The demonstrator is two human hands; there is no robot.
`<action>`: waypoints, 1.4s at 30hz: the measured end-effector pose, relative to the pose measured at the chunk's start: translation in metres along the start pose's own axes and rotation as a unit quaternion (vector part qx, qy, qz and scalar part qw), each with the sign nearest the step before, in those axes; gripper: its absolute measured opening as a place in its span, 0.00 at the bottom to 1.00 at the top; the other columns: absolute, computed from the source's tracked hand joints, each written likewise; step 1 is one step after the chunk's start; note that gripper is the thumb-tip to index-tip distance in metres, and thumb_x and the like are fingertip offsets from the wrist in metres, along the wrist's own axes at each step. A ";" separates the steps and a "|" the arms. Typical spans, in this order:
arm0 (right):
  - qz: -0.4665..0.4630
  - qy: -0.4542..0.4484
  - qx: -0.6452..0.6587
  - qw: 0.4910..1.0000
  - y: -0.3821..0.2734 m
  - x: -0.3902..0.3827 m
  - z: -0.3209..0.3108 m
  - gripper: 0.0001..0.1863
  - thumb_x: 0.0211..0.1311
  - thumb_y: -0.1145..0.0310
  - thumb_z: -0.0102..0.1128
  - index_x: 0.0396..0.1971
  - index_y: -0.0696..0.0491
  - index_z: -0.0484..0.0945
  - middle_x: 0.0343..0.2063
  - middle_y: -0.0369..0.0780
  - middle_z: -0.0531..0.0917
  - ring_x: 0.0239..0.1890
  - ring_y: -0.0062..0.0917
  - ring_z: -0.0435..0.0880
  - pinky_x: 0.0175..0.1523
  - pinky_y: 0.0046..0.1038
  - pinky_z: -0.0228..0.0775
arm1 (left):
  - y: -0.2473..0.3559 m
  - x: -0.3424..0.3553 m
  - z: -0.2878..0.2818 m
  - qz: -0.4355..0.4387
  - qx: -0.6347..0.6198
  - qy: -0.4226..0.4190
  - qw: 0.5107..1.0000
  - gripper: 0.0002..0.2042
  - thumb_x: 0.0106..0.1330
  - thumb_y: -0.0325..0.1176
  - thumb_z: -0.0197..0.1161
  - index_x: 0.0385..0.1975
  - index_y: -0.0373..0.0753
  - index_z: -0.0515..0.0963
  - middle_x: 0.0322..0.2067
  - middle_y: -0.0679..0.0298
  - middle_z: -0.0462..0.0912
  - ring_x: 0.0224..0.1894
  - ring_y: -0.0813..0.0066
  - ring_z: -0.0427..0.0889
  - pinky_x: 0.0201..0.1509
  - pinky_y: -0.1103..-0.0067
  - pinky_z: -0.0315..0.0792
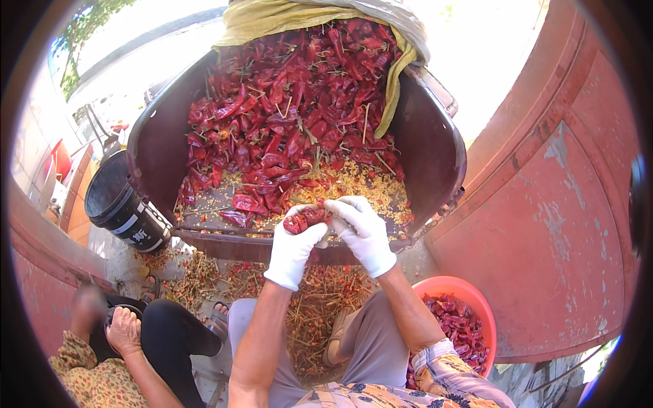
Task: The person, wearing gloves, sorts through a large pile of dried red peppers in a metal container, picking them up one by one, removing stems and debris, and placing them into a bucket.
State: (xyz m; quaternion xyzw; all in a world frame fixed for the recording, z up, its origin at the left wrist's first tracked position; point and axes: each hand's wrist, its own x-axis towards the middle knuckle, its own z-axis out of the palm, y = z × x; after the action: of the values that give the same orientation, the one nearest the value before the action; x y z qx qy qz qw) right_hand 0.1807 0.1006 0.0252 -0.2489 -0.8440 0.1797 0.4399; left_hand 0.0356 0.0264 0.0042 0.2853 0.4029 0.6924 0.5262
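Both my hands wear white gloves and meet over the near edge of a dark cart bed [435, 149]. My left hand [292, 253] is closed round a few dried red chili peppers [304, 219], which stick out above the thumb. With its fingertips pinched, my right hand [364, 233] grips the right end of these peppers; the exact spot is hidden by the fingers. Behind my hands lies a big heap of dried red chili peppers [286, 122], some with stems. Yellow seeds [367, 187] are scattered over the cart floor in front of the heap.
A yellow cloth [272, 24] drapes the cart's far end. At left stands a black bucket [112, 197]. By my right arm, an orange-red basin [484, 316] holds peppers. Stems [316, 306] litter the ground. Another person's hand [125, 331] is at lower left. A red metal door [544, 224] stands right.
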 end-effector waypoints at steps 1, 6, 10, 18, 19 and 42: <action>-0.004 -0.006 0.012 1.000 0.003 -0.001 0.001 0.17 0.56 0.76 0.64 0.46 0.47 0.81 0.40 0.39 0.80 0.37 0.29 0.83 0.39 0.26 0.76 | 0.000 0.000 0.001 0.054 0.097 0.014 0.994 0.18 0.57 0.22 0.65 0.49 0.35 0.75 0.39 0.65 0.82 0.41 0.79 0.80 0.42 0.82 0.77; 0.032 -0.060 0.055 0.996 0.002 -0.001 -0.006 0.16 0.56 0.74 0.64 0.46 0.47 0.81 0.40 0.37 0.80 0.34 0.29 0.83 0.38 0.26 0.77 | 0.011 -0.003 0.006 0.156 0.325 0.019 0.932 0.23 0.55 0.20 0.63 0.53 0.33 0.73 0.47 0.61 0.80 0.49 0.78 0.78 0.55 0.80 0.71; -0.012 -0.051 -0.004 0.999 0.013 -0.003 -0.004 0.15 0.57 0.71 0.65 0.45 0.48 0.80 0.40 0.37 0.80 0.35 0.31 0.83 0.39 0.26 0.77 | 0.012 -0.007 0.011 0.145 0.304 -0.012 0.941 0.26 0.54 0.20 0.64 0.57 0.35 0.71 0.51 0.61 0.80 0.51 0.78 0.78 0.57 0.80 0.70; -0.010 -0.097 -0.009 0.995 0.015 -0.004 -0.010 0.13 0.59 0.69 0.63 0.45 0.48 0.80 0.38 0.37 0.81 0.37 0.31 0.83 0.38 0.27 0.76 | 0.014 -0.009 0.015 0.165 0.335 -0.023 0.927 0.27 0.55 0.21 0.65 0.58 0.35 0.71 0.49 0.62 0.80 0.46 0.79 0.78 0.53 0.81 0.72; 0.017 -0.079 0.027 0.996 0.017 -0.006 -0.009 0.12 0.60 0.69 0.62 0.44 0.50 0.79 0.36 0.37 0.81 0.35 0.28 0.83 0.36 0.26 0.75 | 0.012 -0.008 0.016 0.189 0.329 -0.019 0.925 0.26 0.55 0.21 0.65 0.57 0.35 0.72 0.46 0.63 0.80 0.43 0.80 0.79 0.50 0.81 0.74; 0.348 -0.064 0.366 0.861 -0.005 -0.003 -0.009 0.06 0.66 0.67 0.55 0.39 0.53 0.74 0.26 0.29 0.76 0.25 0.08 0.71 0.27 0.13 0.61 | 0.004 -0.010 0.026 0.057 0.120 0.054 0.990 0.12 0.61 0.28 0.66 0.43 0.37 0.77 0.32 0.67 0.82 0.24 0.85 0.79 0.25 0.88 0.72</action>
State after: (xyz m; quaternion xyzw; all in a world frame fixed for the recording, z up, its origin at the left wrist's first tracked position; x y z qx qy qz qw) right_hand 0.1883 0.0961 0.0308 -0.3352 -0.6019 0.6328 0.3533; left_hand 0.0580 0.0234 0.0209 0.3309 0.4939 0.6826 0.4249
